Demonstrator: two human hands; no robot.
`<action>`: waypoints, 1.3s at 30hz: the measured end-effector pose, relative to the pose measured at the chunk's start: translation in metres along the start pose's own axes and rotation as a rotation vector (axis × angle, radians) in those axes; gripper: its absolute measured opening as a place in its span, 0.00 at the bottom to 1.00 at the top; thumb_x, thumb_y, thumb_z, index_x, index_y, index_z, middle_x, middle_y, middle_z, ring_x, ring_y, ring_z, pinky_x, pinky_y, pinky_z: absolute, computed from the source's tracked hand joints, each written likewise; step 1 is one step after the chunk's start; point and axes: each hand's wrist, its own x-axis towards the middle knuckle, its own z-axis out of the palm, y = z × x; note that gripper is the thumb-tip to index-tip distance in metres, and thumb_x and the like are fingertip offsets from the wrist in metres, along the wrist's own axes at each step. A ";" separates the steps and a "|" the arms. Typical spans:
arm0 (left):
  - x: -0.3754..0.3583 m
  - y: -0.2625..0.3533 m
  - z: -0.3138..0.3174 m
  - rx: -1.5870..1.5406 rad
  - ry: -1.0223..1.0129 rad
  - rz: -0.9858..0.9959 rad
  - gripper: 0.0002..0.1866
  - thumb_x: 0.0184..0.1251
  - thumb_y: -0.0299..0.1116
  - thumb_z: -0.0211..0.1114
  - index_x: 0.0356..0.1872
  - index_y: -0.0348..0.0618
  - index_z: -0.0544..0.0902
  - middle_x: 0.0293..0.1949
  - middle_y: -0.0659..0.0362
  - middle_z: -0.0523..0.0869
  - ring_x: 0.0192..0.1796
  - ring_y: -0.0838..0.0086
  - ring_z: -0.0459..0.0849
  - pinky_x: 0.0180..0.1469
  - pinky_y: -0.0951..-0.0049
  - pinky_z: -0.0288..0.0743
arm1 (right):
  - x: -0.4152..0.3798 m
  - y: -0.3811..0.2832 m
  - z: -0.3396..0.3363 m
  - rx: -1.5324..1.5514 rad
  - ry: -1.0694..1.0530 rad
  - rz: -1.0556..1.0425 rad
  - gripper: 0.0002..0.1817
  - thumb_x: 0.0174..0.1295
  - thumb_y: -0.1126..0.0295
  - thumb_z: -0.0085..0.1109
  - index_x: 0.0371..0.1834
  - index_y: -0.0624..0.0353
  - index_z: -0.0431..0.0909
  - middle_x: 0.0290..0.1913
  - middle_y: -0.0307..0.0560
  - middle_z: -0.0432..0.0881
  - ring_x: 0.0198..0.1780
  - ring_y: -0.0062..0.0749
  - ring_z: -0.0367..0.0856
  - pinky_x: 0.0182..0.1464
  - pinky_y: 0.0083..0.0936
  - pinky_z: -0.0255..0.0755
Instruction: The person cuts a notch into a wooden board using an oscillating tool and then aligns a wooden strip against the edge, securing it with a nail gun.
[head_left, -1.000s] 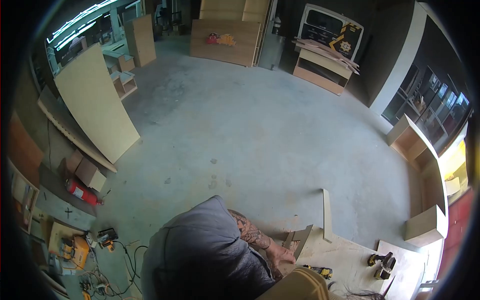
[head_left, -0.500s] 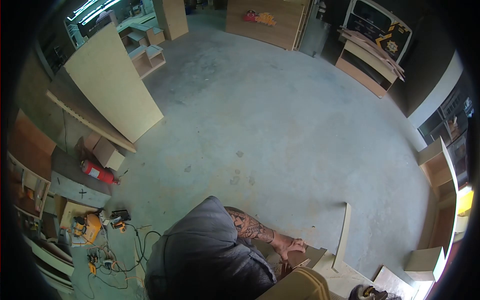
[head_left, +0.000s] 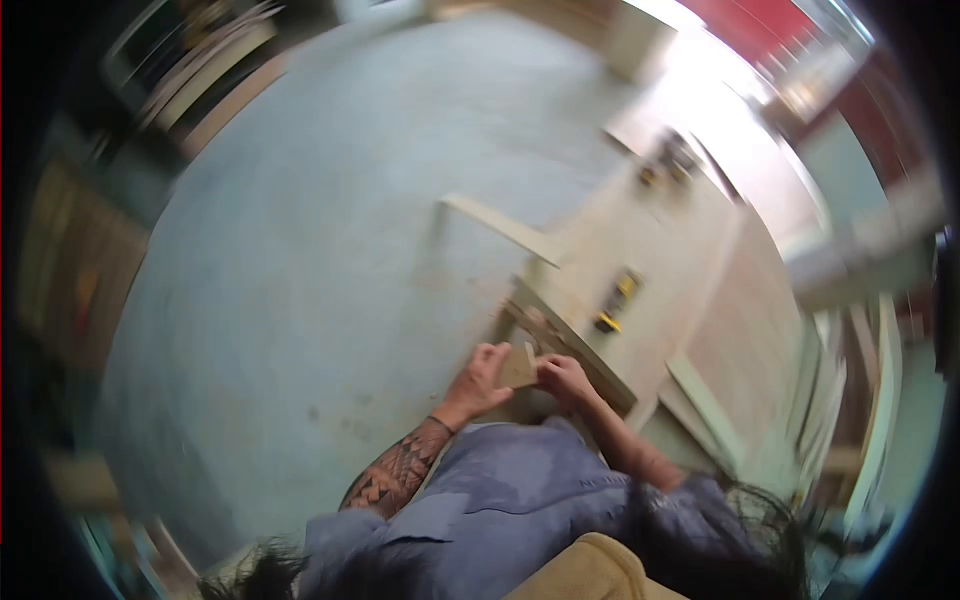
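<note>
The view is blurred by motion. My left hand [head_left: 484, 377], on a tattooed forearm, and my right hand [head_left: 564, 378] both grip a small flat wooden piece [head_left: 519, 366] between them, close in front of my body. Just beyond the hands a longer wooden board [head_left: 575, 350] lies tilted on a pale plywood sheet [head_left: 690, 300] on the floor. A yellow and black power tool [head_left: 616, 301] lies on that sheet past the board.
A narrow wooden strip [head_left: 498, 224] lies on the grey concrete floor [head_left: 300, 250] at the sheet's edge. Another dark tool [head_left: 668, 160] sits farther out on the sheet. Boards and strips [head_left: 705, 405] lie to the right. Cabinets are blurred at the far left.
The view has swung round sharply and blurred. Earlier only the tattooed arm reached to the wood; now both hands hold a small wooden piece near my body.
</note>
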 end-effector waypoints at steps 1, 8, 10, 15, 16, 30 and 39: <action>0.000 0.016 0.004 0.073 -0.050 0.006 0.47 0.53 0.34 0.81 0.76 0.41 0.71 0.65 0.43 0.73 0.67 0.47 0.78 0.71 0.55 0.77 | -0.016 0.007 -0.009 -0.061 0.008 -0.034 0.10 0.74 0.67 0.62 0.47 0.63 0.86 0.42 0.41 0.87 0.44 0.27 0.87 0.51 0.28 0.84; -0.043 0.131 0.038 0.062 -0.240 0.142 0.47 0.53 0.27 0.83 0.77 0.39 0.69 0.66 0.45 0.75 0.65 0.52 0.81 0.66 0.58 0.82 | -0.167 0.020 -0.020 0.237 0.106 -0.127 0.09 0.74 0.67 0.63 0.44 0.61 0.87 0.39 0.38 0.87 0.42 0.24 0.86 0.51 0.27 0.84; -0.006 0.161 0.049 -0.016 -0.312 0.106 0.46 0.56 0.27 0.83 0.77 0.38 0.69 0.66 0.47 0.76 0.64 0.56 0.83 0.63 0.60 0.84 | -0.181 -0.003 -0.041 0.506 0.103 -0.148 0.08 0.74 0.67 0.63 0.44 0.60 0.87 0.40 0.39 0.87 0.43 0.26 0.88 0.54 0.30 0.85; 0.067 0.203 0.106 -0.350 -0.438 -0.326 0.36 0.71 0.32 0.77 0.76 0.34 0.70 0.60 0.57 0.82 0.48 0.75 0.86 0.49 0.75 0.85 | -0.199 0.019 -0.144 0.913 0.286 0.004 0.10 0.77 0.62 0.61 0.40 0.56 0.84 0.40 0.45 0.88 0.46 0.34 0.91 0.53 0.34 0.85; 0.079 0.197 0.119 -0.290 -0.503 -0.445 0.35 0.72 0.33 0.76 0.75 0.34 0.71 0.56 0.58 0.83 0.46 0.77 0.86 0.45 0.77 0.83 | -0.188 0.042 -0.171 0.815 0.396 0.077 0.12 0.78 0.60 0.60 0.41 0.56 0.83 0.41 0.45 0.89 0.46 0.32 0.91 0.51 0.36 0.85; 0.142 0.156 0.288 -0.235 -0.609 -0.770 0.39 0.74 0.41 0.76 0.78 0.35 0.68 0.56 0.53 0.85 0.49 0.70 0.90 0.46 0.72 0.87 | -0.191 0.098 -0.416 -0.006 1.039 0.453 0.51 0.77 0.41 0.53 0.92 0.37 0.31 0.68 0.78 0.79 0.68 0.70 0.79 0.73 0.53 0.71; 0.033 0.101 0.168 0.251 -1.041 -0.600 0.31 0.78 0.43 0.71 0.74 0.39 0.77 0.60 0.47 0.90 0.62 0.62 0.89 0.62 0.61 0.83 | -0.194 0.061 -0.372 0.291 1.342 0.583 0.49 0.71 0.41 0.64 0.90 0.36 0.48 0.65 0.87 0.72 0.63 0.76 0.79 0.73 0.55 0.68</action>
